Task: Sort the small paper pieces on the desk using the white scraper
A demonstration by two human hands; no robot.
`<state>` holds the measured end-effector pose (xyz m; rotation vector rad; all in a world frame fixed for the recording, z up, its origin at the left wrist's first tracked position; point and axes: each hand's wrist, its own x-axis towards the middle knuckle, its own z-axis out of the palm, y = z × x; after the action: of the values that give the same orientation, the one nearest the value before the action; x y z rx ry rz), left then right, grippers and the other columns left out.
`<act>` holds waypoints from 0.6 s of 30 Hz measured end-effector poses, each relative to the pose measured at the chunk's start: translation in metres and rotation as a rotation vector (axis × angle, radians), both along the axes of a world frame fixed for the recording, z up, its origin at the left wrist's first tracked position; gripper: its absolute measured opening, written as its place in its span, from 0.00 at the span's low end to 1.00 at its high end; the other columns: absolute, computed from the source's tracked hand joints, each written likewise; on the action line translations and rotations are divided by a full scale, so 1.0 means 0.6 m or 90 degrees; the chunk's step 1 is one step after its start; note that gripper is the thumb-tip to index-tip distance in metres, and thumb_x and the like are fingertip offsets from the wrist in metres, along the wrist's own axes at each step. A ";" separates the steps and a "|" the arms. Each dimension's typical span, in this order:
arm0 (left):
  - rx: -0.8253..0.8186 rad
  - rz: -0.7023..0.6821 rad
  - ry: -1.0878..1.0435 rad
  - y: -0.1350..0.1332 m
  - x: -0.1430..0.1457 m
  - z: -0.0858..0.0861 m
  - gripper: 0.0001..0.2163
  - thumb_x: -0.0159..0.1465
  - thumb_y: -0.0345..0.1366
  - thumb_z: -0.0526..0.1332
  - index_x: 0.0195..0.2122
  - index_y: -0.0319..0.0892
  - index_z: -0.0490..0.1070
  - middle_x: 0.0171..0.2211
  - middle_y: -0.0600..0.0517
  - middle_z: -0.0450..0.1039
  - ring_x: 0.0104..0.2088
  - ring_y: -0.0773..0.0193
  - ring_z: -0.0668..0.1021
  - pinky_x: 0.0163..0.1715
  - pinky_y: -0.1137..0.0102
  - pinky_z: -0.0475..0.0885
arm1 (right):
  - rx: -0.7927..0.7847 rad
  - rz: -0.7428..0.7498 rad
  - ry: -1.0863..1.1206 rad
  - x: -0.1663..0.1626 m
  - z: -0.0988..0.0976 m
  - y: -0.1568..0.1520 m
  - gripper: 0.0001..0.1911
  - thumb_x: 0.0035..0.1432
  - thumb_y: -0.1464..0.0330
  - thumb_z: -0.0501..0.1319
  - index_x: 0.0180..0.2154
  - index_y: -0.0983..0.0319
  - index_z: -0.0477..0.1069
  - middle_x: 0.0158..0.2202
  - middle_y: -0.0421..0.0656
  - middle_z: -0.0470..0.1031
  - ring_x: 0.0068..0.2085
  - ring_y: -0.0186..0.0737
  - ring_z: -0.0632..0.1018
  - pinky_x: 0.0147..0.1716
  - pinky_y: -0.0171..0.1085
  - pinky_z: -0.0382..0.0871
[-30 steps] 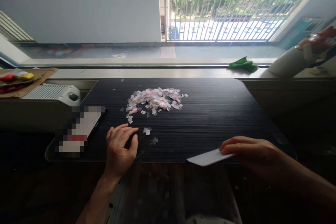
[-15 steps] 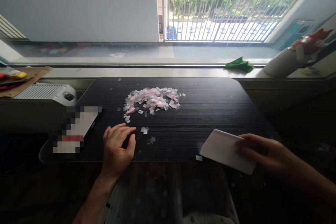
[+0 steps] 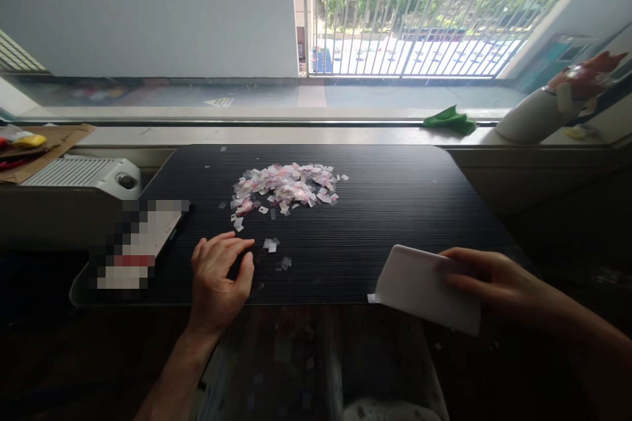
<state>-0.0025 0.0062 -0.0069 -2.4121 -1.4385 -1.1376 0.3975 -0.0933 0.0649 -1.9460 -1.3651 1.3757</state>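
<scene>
My left hand (image 3: 217, 276) rests on the near part of a black ribbed mat (image 3: 395, 204), fingers loosely spread and holding nothing, just left of a few loose paper bits (image 3: 272, 245). My right hand (image 3: 494, 276) grips a white card (image 3: 424, 286) at the mat's near right edge, its face tilted toward me. A pile of small pink and white paper pieces (image 3: 286, 185) lies on the mat's far middle, apart from both hands.
A pixelated flat object (image 3: 138, 243) lies on the mat's left. A white appliance (image 3: 83, 174) and cardboard with coloured items (image 3: 29, 145) sit at far left. A green cloth (image 3: 449, 120) lies on the sill; another person's sleeve (image 3: 538, 117) shows far right.
My right hand has turned the white card from edge-on and flat to tilted, showing its face. My left hand has barely moved.
</scene>
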 end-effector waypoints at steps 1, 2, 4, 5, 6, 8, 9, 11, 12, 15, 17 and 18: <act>0.002 0.000 0.001 0.000 0.000 0.000 0.06 0.65 0.32 0.57 0.39 0.41 0.74 0.35 0.46 0.78 0.45 0.49 0.78 0.55 0.47 0.63 | -0.002 -0.005 -0.007 0.003 0.001 -0.001 0.22 0.52 0.50 0.63 0.40 0.60 0.76 0.28 0.40 0.76 0.26 0.38 0.74 0.22 0.34 0.65; 0.005 0.000 0.001 0.000 0.000 0.000 0.06 0.65 0.32 0.57 0.38 0.41 0.74 0.35 0.46 0.78 0.45 0.49 0.78 0.55 0.47 0.63 | 0.001 -0.014 -0.014 0.004 0.002 -0.002 0.22 0.51 0.51 0.63 0.41 0.60 0.76 0.27 0.40 0.76 0.26 0.38 0.74 0.22 0.34 0.64; 0.007 -0.001 0.003 0.000 0.000 0.000 0.06 0.65 0.32 0.57 0.39 0.41 0.74 0.36 0.46 0.78 0.45 0.49 0.78 0.55 0.47 0.63 | 0.017 -0.035 -0.031 0.004 0.006 -0.003 0.21 0.52 0.52 0.63 0.41 0.60 0.76 0.27 0.40 0.76 0.26 0.39 0.74 0.22 0.35 0.65; 0.008 -0.002 0.004 0.001 0.000 0.000 0.06 0.65 0.32 0.57 0.39 0.41 0.74 0.36 0.46 0.78 0.45 0.49 0.78 0.56 0.47 0.63 | 0.023 -0.038 -0.037 0.002 0.008 -0.002 0.20 0.52 0.53 0.63 0.41 0.60 0.76 0.28 0.40 0.76 0.27 0.39 0.74 0.23 0.35 0.65; 0.008 -0.003 0.005 0.001 0.000 -0.001 0.06 0.65 0.32 0.57 0.39 0.42 0.74 0.36 0.46 0.78 0.45 0.49 0.78 0.56 0.47 0.63 | 0.027 -0.036 -0.038 0.000 0.009 -0.002 0.20 0.52 0.53 0.63 0.41 0.60 0.76 0.28 0.40 0.77 0.27 0.40 0.75 0.24 0.36 0.66; 0.009 -0.002 0.005 0.001 0.000 -0.001 0.06 0.64 0.32 0.57 0.39 0.42 0.74 0.36 0.46 0.78 0.45 0.49 0.78 0.56 0.47 0.63 | 0.032 -0.027 -0.035 -0.003 0.011 0.001 0.20 0.52 0.53 0.62 0.41 0.60 0.76 0.29 0.41 0.77 0.28 0.41 0.75 0.24 0.37 0.66; 0.009 -0.001 0.005 0.000 0.000 -0.001 0.06 0.64 0.32 0.57 0.39 0.42 0.73 0.36 0.46 0.78 0.45 0.49 0.78 0.56 0.47 0.63 | 0.034 -0.024 -0.034 -0.004 0.011 0.003 0.20 0.52 0.53 0.62 0.41 0.60 0.76 0.29 0.41 0.77 0.28 0.41 0.76 0.24 0.37 0.66; 0.008 0.000 0.004 0.000 0.000 -0.002 0.06 0.64 0.32 0.57 0.39 0.42 0.73 0.36 0.46 0.78 0.45 0.49 0.78 0.56 0.47 0.63 | 0.043 -0.021 -0.044 -0.002 0.010 0.007 0.21 0.52 0.53 0.62 0.41 0.60 0.76 0.29 0.41 0.78 0.28 0.42 0.76 0.24 0.37 0.66; 0.007 0.001 0.003 0.000 -0.001 -0.001 0.06 0.64 0.32 0.57 0.39 0.42 0.73 0.36 0.47 0.78 0.45 0.50 0.78 0.56 0.48 0.63 | 0.049 -0.022 -0.053 0.000 0.008 0.009 0.21 0.52 0.53 0.62 0.41 0.60 0.76 0.30 0.42 0.78 0.29 0.43 0.76 0.24 0.38 0.66; 0.007 0.002 0.001 0.000 -0.001 -0.001 0.06 0.64 0.32 0.57 0.39 0.42 0.73 0.36 0.47 0.78 0.45 0.50 0.78 0.56 0.48 0.63 | 0.039 -0.007 -0.058 0.007 0.006 0.013 0.22 0.51 0.51 0.62 0.41 0.60 0.76 0.30 0.43 0.78 0.30 0.44 0.76 0.25 0.38 0.67; 0.008 0.001 0.002 0.000 -0.001 -0.001 0.06 0.64 0.32 0.57 0.39 0.42 0.74 0.35 0.47 0.78 0.45 0.50 0.78 0.56 0.48 0.63 | 0.026 0.001 -0.043 0.012 0.005 0.014 0.24 0.51 0.50 0.63 0.42 0.60 0.76 0.31 0.43 0.78 0.30 0.44 0.76 0.26 0.38 0.68; 0.008 0.000 0.003 0.000 -0.001 -0.001 0.06 0.64 0.32 0.57 0.39 0.42 0.74 0.35 0.47 0.78 0.45 0.50 0.78 0.56 0.48 0.63 | 0.027 -0.001 -0.039 0.014 0.005 0.015 0.24 0.51 0.50 0.63 0.42 0.60 0.76 0.31 0.43 0.78 0.30 0.44 0.76 0.26 0.38 0.68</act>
<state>-0.0032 0.0060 -0.0077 -2.4053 -1.4251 -1.1375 0.4058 -0.0842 0.0677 -1.9762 -1.4081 1.2851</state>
